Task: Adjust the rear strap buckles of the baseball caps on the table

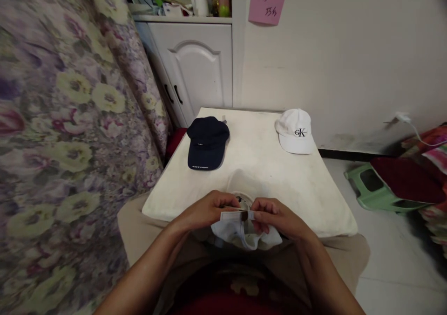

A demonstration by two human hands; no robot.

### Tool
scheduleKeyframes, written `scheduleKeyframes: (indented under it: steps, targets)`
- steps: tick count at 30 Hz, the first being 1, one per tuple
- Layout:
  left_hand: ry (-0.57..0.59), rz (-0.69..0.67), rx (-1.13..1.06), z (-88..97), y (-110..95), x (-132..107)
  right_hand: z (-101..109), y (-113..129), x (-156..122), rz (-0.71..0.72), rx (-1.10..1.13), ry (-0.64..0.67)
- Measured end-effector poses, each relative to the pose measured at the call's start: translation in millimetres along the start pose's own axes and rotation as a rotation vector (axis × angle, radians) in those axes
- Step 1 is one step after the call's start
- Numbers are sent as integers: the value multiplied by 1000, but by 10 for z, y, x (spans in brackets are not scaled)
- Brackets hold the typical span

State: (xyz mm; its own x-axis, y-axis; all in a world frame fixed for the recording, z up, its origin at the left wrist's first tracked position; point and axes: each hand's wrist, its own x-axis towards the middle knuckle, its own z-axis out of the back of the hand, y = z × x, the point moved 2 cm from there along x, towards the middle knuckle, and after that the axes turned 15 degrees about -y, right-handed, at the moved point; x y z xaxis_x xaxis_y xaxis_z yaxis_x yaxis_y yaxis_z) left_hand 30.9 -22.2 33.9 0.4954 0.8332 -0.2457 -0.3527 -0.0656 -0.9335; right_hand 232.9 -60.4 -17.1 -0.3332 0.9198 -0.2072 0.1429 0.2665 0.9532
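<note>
Between my two hands is a white baseball cap (232, 229), held over my lap at the near edge of the table. Its back strap with a small brownish buckle (245, 215) faces me. My left hand (217, 208) pinches the strap on the left side of the buckle. On the other side, the fingers of my right hand (273, 215) close on the strap's right part. The brim points away, over the tabletop. A navy cap (208, 142) lies at the table's back left, and a white cap with black CK letters (296, 132) lies at the back right.
The table has a cream cover (256, 142). Behind it stand a white cabinet (195, 63) and a wall with a pink note (268, 0). A floral curtain (80, 133) hangs at left. A green stool (377, 187) stands on the floor at right.
</note>
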Motion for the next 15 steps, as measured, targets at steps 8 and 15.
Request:
scheduleKeyframes:
  steps: [8,15]
  targets:
    - [-8,15,-25,-15,17,6,-39,37,23,-6,-32,-51]
    - [-5,-9,-8,-31,6,3,-55,54,15,-11,-26,-31]
